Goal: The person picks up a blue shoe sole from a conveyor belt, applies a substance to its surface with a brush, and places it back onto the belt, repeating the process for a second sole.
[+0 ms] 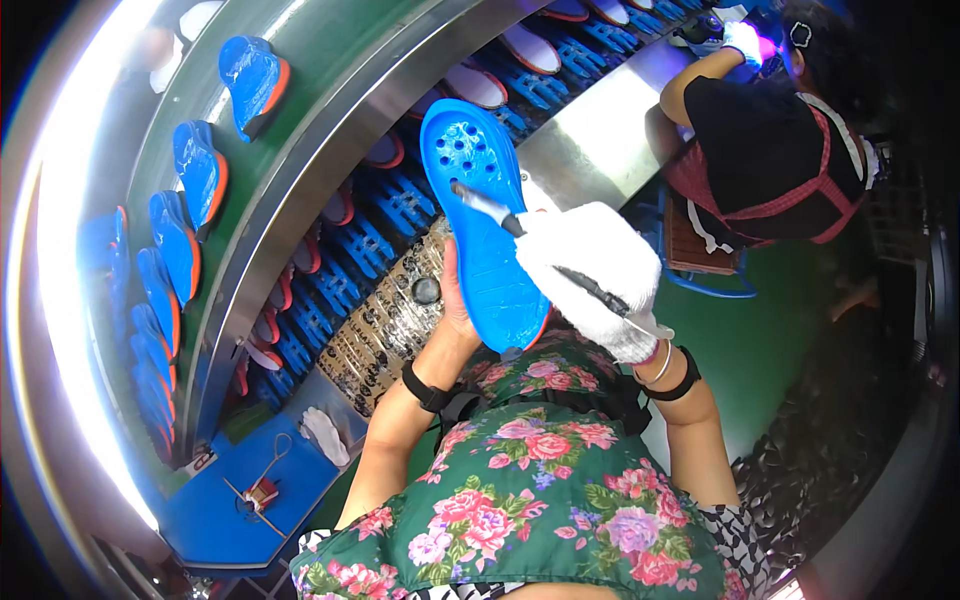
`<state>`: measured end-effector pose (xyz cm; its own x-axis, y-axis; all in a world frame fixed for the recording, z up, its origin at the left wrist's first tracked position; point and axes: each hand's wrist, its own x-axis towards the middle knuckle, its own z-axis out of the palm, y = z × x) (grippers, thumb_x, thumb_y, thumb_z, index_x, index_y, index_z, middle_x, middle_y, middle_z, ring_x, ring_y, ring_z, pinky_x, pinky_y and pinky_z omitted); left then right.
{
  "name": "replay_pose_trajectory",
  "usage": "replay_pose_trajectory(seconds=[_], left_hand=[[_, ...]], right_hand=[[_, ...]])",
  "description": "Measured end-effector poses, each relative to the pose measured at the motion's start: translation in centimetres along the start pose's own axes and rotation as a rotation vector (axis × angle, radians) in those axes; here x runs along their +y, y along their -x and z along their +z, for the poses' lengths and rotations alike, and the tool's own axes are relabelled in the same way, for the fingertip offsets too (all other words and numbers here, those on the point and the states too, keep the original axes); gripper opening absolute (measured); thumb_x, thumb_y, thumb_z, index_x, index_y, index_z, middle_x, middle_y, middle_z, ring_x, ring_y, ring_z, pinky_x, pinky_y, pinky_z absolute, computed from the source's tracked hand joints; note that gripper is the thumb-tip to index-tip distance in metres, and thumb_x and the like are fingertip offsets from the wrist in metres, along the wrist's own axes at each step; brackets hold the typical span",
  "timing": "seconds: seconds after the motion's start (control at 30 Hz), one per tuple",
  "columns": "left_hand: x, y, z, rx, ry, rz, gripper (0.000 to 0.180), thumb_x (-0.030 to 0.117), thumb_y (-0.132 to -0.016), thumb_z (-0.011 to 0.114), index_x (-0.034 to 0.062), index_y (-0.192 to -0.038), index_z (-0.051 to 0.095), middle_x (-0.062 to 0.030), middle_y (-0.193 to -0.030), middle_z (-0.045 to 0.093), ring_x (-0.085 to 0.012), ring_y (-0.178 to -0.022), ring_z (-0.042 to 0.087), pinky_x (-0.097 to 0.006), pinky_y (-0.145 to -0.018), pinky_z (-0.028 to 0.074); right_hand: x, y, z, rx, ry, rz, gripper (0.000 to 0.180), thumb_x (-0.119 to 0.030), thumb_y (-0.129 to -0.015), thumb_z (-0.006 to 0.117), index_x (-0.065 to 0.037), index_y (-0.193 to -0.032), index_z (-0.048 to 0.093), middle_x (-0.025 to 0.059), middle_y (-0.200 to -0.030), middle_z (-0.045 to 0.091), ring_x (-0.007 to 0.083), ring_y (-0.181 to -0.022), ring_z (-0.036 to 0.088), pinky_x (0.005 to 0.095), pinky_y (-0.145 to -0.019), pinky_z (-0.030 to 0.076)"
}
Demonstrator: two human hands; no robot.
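Note:
A blue shoe sole (490, 270) with a red-orange edge is held up in front of me, its inner side facing me. Several round holes run through its forefoot, and the surface looks wet and glossy. My left hand (458, 300), bare, grips the sole by its left edge and from below; most of its fingers are hidden behind it. In a white knit glove, my right hand (600, 265) is closed around a brush (487, 205) with a dark handle. The brush's tip touches the sole just below the holes.
On the left, a green conveyor belt (225, 255) carries blue soles with orange edges. Beyond its metal rail, shoe parts (475, 85) stand among blue holders (360, 245). A co-worker (770, 150) sits at the upper right. A white glove (325, 437) lies on a blue table (215, 525).

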<state>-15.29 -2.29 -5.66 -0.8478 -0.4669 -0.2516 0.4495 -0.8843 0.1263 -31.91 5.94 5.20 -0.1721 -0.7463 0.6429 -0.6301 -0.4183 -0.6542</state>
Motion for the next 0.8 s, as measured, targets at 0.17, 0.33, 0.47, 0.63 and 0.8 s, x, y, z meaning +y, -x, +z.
replay_pose_trajectory(seconds=[0.17, 0.33, 0.47, 0.63, 0.8], left_hand=[[-0.1, 0.9, -1.1, -0.024, -0.146, 0.02, 0.09, 0.064, -0.086, 0.069, 0.0097, -0.153, 0.042, -0.0175, -0.146, 0.055, -0.0362, -0.133, 0.055, -0.056, -0.113, 0.044], [0.3, 1.1, -5.1, -0.006, -0.091, -0.01, 0.088, 0.053, -0.085, 0.076, 0.0091, -0.153, 0.041, -0.0182, -0.148, 0.054, -0.0372, -0.133, 0.055, -0.056, -0.115, 0.042], [-0.1, 1.1, -4.9, 0.099, -0.193, 0.001, 0.087, 0.057, -0.088, 0.071, 0.0118, -0.155, 0.039, -0.017, -0.15, 0.052, -0.0362, -0.136, 0.052, -0.056, -0.115, 0.042], [-0.1, 0.3, -5.5, 0.079, -0.2, 0.125, 0.092, 0.065, -0.09, 0.064, 0.0114, -0.158, 0.034, -0.0157, -0.156, 0.045, -0.0358, -0.14, 0.047, -0.056, -0.117, 0.037], [0.5, -1.4, -0.8, -0.111, -0.274, 0.055, 0.101, 0.07, -0.09, 0.058, 0.0061, -0.16, 0.023, -0.0219, -0.162, 0.034, -0.0371, -0.145, 0.04, -0.053, -0.119, 0.037]], right_hand=[[0.8, -1.2, -0.2, -0.082, 0.124, -0.092, 0.034, -0.005, -0.083, 0.072, -0.006, -0.117, 0.074, 0.0137, -0.117, 0.073, 0.0311, -0.105, 0.069, 0.0415, -0.091, 0.053], [-0.4, -0.7, 1.1, -0.119, 0.142, -0.109, 0.036, -0.004, -0.083, 0.07, -0.004, -0.118, 0.073, 0.0136, -0.12, 0.072, 0.0299, -0.105, 0.067, 0.0396, -0.09, 0.052], [-0.9, 0.0, 1.2, -0.044, -0.138, -0.03, 0.034, -0.002, -0.081, 0.074, -0.006, -0.115, 0.076, 0.0099, -0.112, 0.075, 0.0251, -0.096, 0.07, 0.0371, -0.084, 0.055], [-0.2, 0.3, 1.9, 0.147, -0.174, 0.162, 0.017, 0.005, -0.081, 0.075, 0.001, -0.098, 0.076, 0.0137, -0.095, 0.074, 0.0241, -0.091, 0.072, 0.0358, -0.081, 0.058], [-1.2, 0.0, 1.9, 0.007, -0.091, 0.004, 0.023, 0.0, -0.078, 0.077, -0.001, -0.101, 0.076, 0.0146, -0.104, 0.076, 0.0283, -0.09, 0.073, 0.0381, -0.081, 0.058]])
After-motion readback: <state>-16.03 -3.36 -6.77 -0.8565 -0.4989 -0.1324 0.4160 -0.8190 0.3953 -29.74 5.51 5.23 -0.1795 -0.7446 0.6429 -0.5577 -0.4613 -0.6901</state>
